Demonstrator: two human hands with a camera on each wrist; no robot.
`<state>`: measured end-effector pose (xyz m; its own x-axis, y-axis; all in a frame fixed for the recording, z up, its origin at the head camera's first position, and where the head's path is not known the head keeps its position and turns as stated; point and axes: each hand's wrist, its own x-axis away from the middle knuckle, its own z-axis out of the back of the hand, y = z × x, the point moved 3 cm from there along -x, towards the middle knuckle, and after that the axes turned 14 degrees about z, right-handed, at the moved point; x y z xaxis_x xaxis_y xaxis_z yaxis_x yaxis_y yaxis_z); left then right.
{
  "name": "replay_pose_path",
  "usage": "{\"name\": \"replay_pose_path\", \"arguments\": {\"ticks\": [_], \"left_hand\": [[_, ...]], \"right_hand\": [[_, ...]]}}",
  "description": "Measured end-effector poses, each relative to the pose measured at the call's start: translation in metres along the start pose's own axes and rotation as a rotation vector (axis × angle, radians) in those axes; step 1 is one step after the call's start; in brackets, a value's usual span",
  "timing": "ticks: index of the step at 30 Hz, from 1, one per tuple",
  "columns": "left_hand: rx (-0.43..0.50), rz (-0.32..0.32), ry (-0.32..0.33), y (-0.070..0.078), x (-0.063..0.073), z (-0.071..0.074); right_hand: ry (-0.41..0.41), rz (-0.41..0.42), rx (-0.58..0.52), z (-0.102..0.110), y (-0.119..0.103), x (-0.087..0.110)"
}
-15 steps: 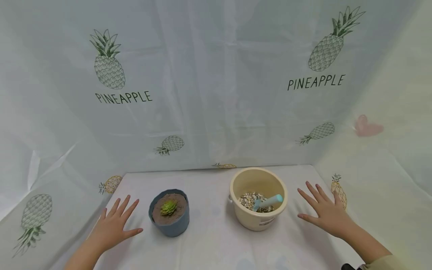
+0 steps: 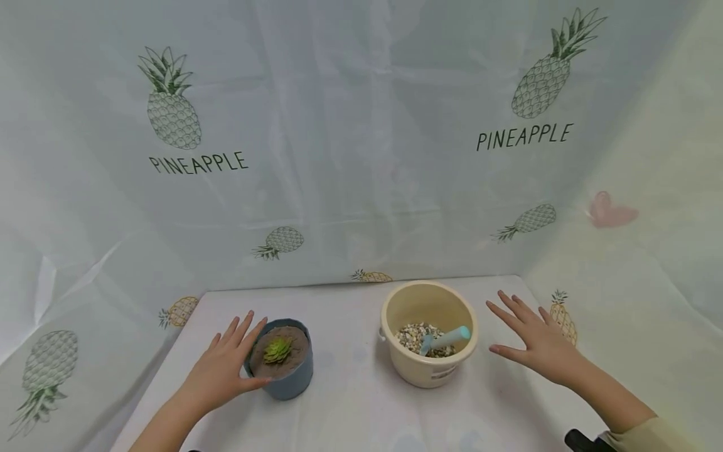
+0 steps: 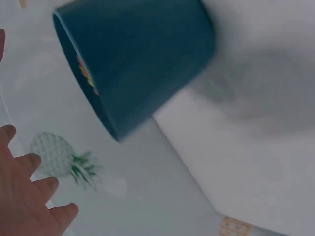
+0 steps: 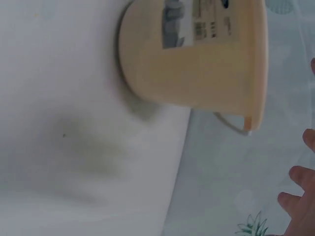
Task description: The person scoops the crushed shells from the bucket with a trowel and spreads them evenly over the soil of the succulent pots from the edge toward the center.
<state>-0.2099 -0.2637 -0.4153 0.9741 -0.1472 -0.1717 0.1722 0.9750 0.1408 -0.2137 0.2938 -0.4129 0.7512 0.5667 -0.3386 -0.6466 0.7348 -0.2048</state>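
The left grip (image 2: 221, 369), a bare hand, is hovering above the counter (image 2: 350, 351) with its fingers spread and its thumb set apart, and it is holding nothing. A blue flower pot (image 2: 294, 380) is sitting just to the right of this hand. In the head view the fingers are covering a part of its left rim, but the left wrist view is showing a gap between the visible fingers and the wall, so they are not seeming to touch. The pot is standing upright, its axis vertical and its mouth facing up, and the left hand is clearly being the nearer one. Inside it, a green plant (image 2: 278, 349) is resting on brown soil (image 2: 298, 346).

The right grip (image 2: 539, 342) is also spreading its fingers in the air, gripping nothing. A cream bucket (image 2: 418, 370) is standing upright to its left, near but apart. Small stones (image 2: 415, 334) are lying in the bucket, and a light blue scoop (image 2: 452, 337) is leaning among them, its handle pointing up toward the right hand.

Behind everything, a pale sheet (image 2: 339, 157) with pineapples is hanging.
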Motion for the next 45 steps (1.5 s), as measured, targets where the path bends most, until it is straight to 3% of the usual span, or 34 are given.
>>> {"name": "replay_pose_path", "arguments": {"ticks": [6, 12, 19, 23, 29, 37, 40, 45], "left_hand": [[0.122, -0.052, -0.079, 0.044, -0.011, -0.002], [0.206, -0.104, -0.157, 0.087, -0.025, -0.015], [0.279, -0.141, -0.237, 0.130, -0.039, -0.036], [0.338, -0.130, -0.276, 0.150, -0.048, -0.045], [0.496, -0.067, -0.326, 0.177, -0.063, -0.055], [0.637, 0.002, -0.329, 0.201, -0.084, -0.067], [0.647, 0.031, -0.312, 0.205, -0.091, -0.068], [0.583, 0.043, -0.302, 0.210, -0.099, -0.069]], "right_hand": [[0.039, 0.004, -0.145, 0.003, -0.012, -0.015], [0.054, -0.012, -0.232, 0.003, -0.019, -0.028], [-0.032, -0.053, -0.311, -0.003, -0.023, -0.041], [-0.071, -0.074, -0.357, -0.009, -0.024, -0.049], [-0.133, -0.136, -0.361, -0.017, -0.021, -0.064], [-0.233, -0.202, -0.283, -0.025, -0.021, -0.080], [-0.252, -0.227, -0.286, -0.027, -0.021, -0.083], [-0.258, -0.223, -0.287, -0.028, -0.017, -0.085]]}}
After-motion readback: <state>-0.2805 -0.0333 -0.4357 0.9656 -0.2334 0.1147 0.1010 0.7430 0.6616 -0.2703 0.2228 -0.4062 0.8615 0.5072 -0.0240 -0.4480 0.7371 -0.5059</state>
